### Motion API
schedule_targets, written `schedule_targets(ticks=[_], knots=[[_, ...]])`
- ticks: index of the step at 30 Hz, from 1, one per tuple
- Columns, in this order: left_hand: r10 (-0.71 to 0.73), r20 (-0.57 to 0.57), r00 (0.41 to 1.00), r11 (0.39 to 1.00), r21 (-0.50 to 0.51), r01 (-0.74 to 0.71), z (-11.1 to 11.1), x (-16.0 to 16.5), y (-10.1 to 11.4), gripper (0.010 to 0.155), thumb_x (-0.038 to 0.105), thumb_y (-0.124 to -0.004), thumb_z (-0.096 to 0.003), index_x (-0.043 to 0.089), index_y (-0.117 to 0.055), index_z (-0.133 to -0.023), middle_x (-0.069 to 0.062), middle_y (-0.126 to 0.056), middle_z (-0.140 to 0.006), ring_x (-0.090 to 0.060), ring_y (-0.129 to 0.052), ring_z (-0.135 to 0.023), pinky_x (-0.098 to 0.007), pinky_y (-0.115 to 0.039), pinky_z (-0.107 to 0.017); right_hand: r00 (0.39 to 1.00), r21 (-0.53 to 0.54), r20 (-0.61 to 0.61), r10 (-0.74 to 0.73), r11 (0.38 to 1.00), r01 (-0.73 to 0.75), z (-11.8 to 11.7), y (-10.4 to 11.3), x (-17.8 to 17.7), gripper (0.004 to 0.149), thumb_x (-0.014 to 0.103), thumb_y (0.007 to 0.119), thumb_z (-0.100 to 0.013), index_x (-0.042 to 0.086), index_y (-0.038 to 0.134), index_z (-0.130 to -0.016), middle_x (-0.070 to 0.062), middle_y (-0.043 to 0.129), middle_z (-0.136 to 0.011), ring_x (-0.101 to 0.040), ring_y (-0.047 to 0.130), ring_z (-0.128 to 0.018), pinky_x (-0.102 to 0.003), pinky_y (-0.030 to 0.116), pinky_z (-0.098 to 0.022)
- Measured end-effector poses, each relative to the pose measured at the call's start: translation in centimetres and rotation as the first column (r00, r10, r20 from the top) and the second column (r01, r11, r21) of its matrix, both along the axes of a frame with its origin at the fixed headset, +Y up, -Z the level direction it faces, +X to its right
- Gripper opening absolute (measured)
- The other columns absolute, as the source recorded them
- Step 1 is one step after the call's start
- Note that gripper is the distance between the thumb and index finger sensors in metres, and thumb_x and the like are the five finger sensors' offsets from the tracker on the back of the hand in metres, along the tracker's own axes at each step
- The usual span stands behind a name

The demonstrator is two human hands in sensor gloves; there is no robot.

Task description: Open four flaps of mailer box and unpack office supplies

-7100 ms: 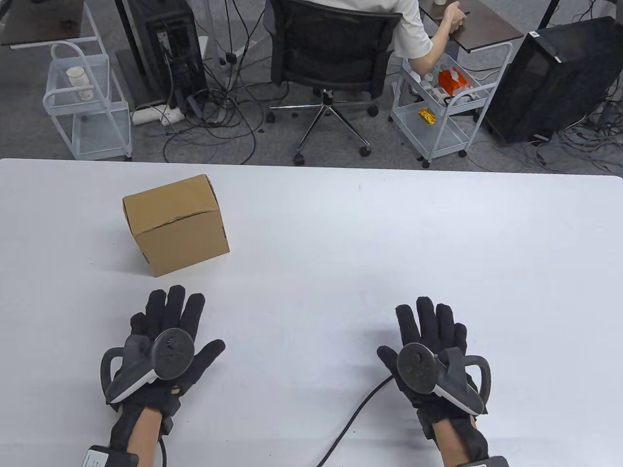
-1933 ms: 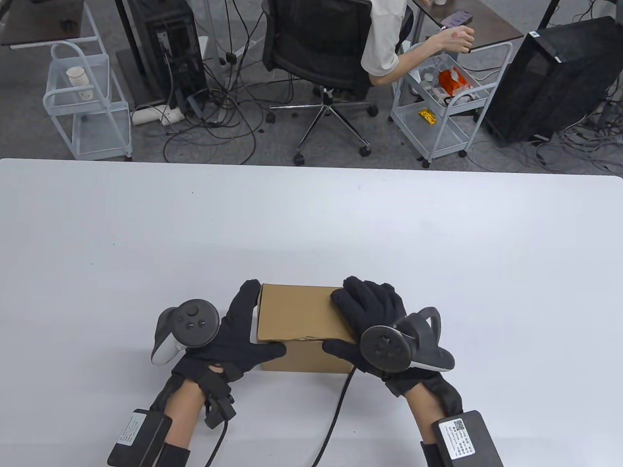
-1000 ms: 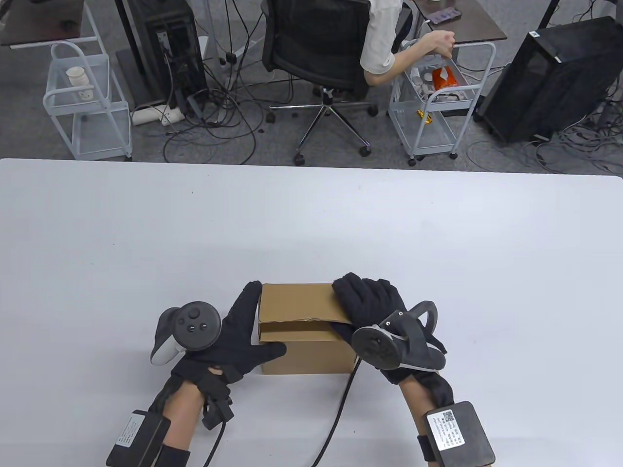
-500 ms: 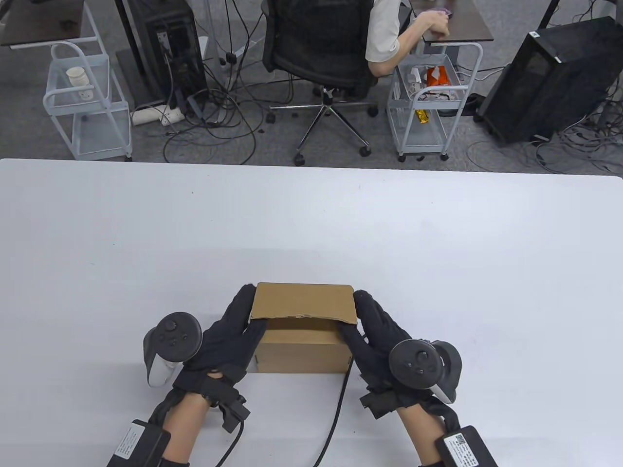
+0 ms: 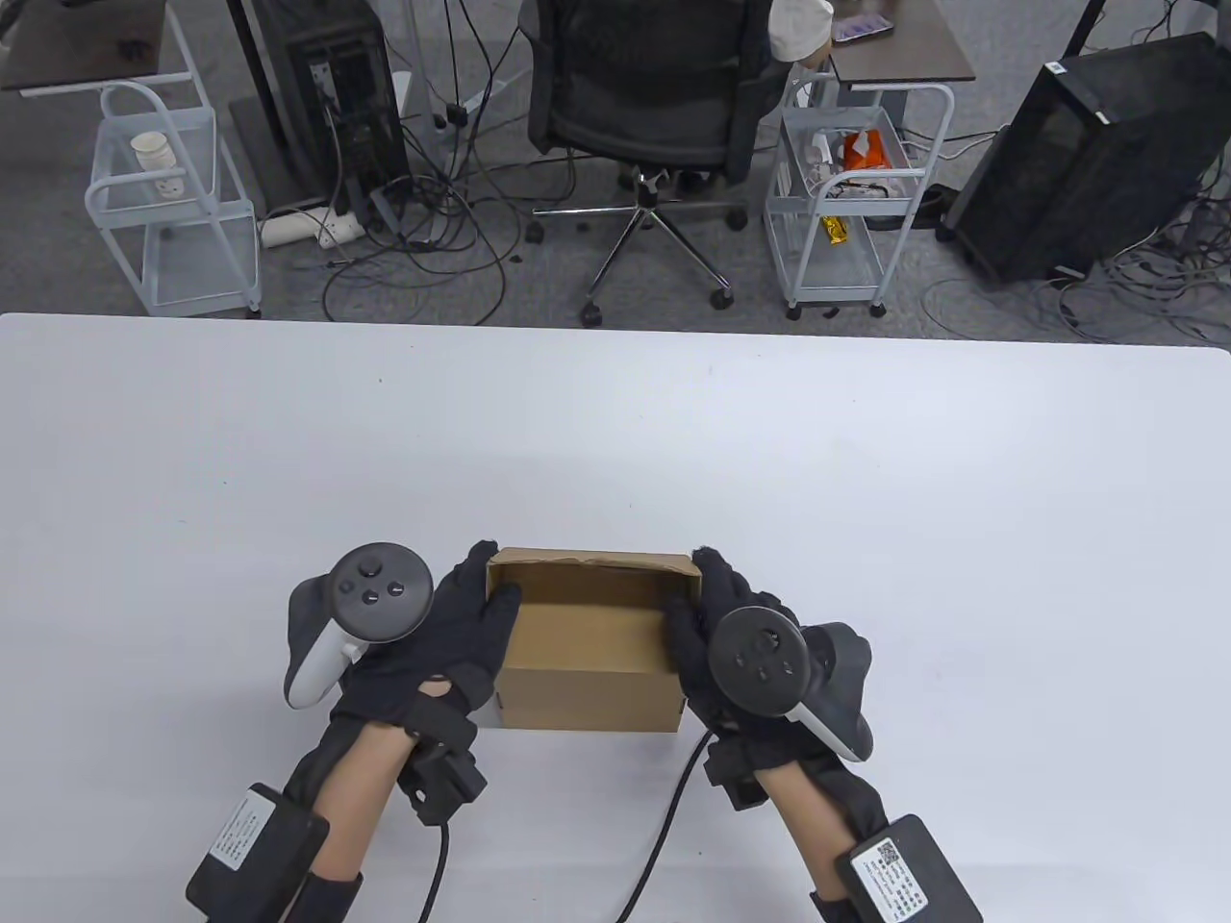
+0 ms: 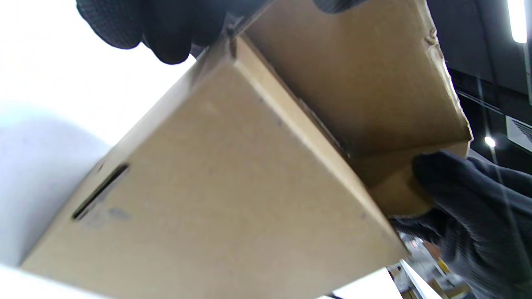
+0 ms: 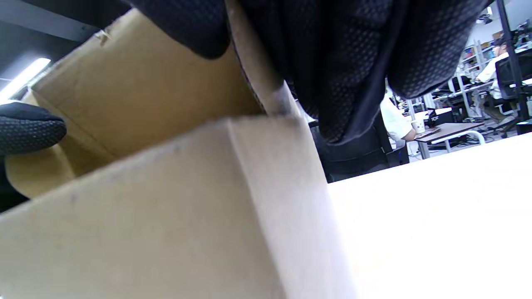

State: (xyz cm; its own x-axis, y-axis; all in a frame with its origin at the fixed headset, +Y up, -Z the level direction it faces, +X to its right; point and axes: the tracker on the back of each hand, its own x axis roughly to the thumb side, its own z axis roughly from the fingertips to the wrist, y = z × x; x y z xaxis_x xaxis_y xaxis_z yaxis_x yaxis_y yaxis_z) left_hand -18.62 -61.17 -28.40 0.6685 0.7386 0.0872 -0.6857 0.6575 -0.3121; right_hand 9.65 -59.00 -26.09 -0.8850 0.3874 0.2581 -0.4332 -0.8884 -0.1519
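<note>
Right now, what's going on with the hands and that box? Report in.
Left hand and right hand each grip a side of the cardboard box. Lid flap lifted upright at the back. Contents not visible. Nothing in the way.

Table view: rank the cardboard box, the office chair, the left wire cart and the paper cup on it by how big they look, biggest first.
1. Office chair
2. Cardboard box and left wire cart: look roughly alike, and the box is much nearer the camera, so no ranking
3. Paper cup
</note>
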Motion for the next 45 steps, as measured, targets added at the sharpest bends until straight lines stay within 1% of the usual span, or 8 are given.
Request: schedule_targets(ticks=[10, 13, 16, 23, 26, 29, 37, 45], knots=[[-0.234, -0.124, 0.964, 0.968, 0.058, 0.243, -2.7, 0.3, 4.5, 0.063, 0.046, -0.056, -0.0632, 0.002, -0.068, -0.107, -0.027, -0.08, -0.106, -0.052, -0.091, -0.092, -0.065, -0.075, -0.066, 0.995, -0.001, 0.09, 0.051, 0.999, -0.051, -2.7, 3.9, 0.0, 0.05, 0.032, 0.064, -0.064, -0.001, 0.076, -0.099, -0.025, 0.098, -0.09, -0.04, 0.108, -0.067, -0.062, 0.082, -0.061], [-0.307, -0.131, 0.943, 0.948, 0.041, 0.315, -3.4, 0.3, 4.4, 0.063, 0.046, -0.056, -0.0631, 0.005, -0.067, -0.109, -0.025, -0.078, -0.109, -0.051, -0.088, -0.096, -0.066, -0.072, -0.068, 0.99, -0.055, 0.086, 0.115, 0.992, -0.11, -3.6, 3.2, 0.3, 0.049, 0.034, 0.064, -0.064, 0.004, 0.074, -0.102, -0.024, 0.096, -0.093, -0.041, 0.106, -0.07, -0.063, 0.08, -0.063], [-0.325, -0.109, 0.939, 0.943, 0.029, 0.33, -3.5, 0.3, 2.4, 0.064, 0.045, -0.056, -0.0628, 0.003, -0.063, -0.111, -0.027, -0.073, -0.112, -0.053, -0.083, -0.1, -0.067, -0.069, -0.069, 0.996, -0.051, 0.052, 0.076, 0.996, -0.073, -3.7, 1.1, 0.9, 0.049, 0.034, 0.064, -0.064, 0.006, 0.072, -0.103, -0.024, 0.094, -0.095, -0.043, 0.105, -0.072, -0.064, 0.079, -0.064], [0.095, -0.095, 0.991, 0.994, -0.049, -0.1, -2.1, -0.5, -3.3, 0.071, 0.045, -0.056, -0.0627, 0.001, -0.042, -0.116, -0.035, -0.052, -0.118, -0.062, -0.067, -0.106, -0.07, -0.063, -0.07, 0.997, -0.014, -0.009, -0.082, 0.997, 0.081, -2.5, -3.7, 1.6, 0.058, 0.038, 0.059, -0.064, 0.001, 0.061, -0.108, -0.025, 0.085, -0.103, -0.045, 0.098, -0.082, -0.065, 0.076, -0.066], [0.29, -0.108, 0.951, 0.95, -0.091, -0.299, -1.6, -1.2, -5.7, 0.074, 0.051, -0.059, -0.0627, 0.009, -0.035, -0.119, -0.036, -0.044, -0.119, -0.063, -0.058, -0.108, -0.071, -0.06, -0.071, 0.985, -0.027, -0.018, -0.17, 0.985, 0.17, -2.1, -5.4, 1.8, 0.061, 0.042, 0.057, -0.064, 0.0, 0.057, -0.109, -0.026, 0.081, -0.106, -0.045, 0.096, -0.084, -0.065, 0.075, -0.067], [0.497, -0.113, 0.86, 0.85, -0.134, -0.509, -1.4, -1.3, -7.5, 0.076, 0.048, -0.063, -0.0633, 0.01, -0.029, -0.119, -0.033, -0.039, -0.122, -0.062, -0.046, -0.112, -0.073, -0.054, -0.073, 0.96, -0.061, -0.017, -0.279, 0.959, 0.277, -1.9, -7.0, 1.9, 0.066, 0.045, 0.051, -0.064, -0.003, 0.055, -0.109, -0.028, 0.079, -0.106, -0.046, 0.096, -0.084, -0.066, 0.076, -0.066], [0.563, -0.101, 0.82, 0.806, -0.154, -0.572, -0.8, -1.0, -8.7, 0.083, 0.053, -0.061, -0.0641, 0.002, -0.023, -0.118, -0.028, -0.032, -0.125, -0.055, -0.034, -0.117, -0.075, -0.044, -0.074, 0.866, -0.295, -0.039, -0.499, 0.834, 0.467, -2.1, -9.4, 2.4, 0.08, 0.055, 0.043, -0.065, -0.009, 0.04, -0.113, -0.041, 0.063, -0.113, -0.065, 0.079, -0.091, -0.074, 0.073, -0.063], [0.609, -0.043, 0.792, 0.774, -0.189, -0.605, -0.5, -0.5, -8.7, 0.082, 0.048, -0.056, -0.0649, 0.001, -0.013, -0.117, -0.035, -0.017, -0.123, -0.069, -0.021, -0.111, -0.082, -0.036, -0.069, 0.764, -0.454, -0.051, -0.643, 0.696, 0.556, -2.0, -10.2, 2.3, 0.087, 0.057, 0.039, -0.066, -0.012, 0.018, -0.114, -0.052, 0.042, -0.117, -0.082, 0.055, -0.094, -0.082, 0.065, -0.063]])
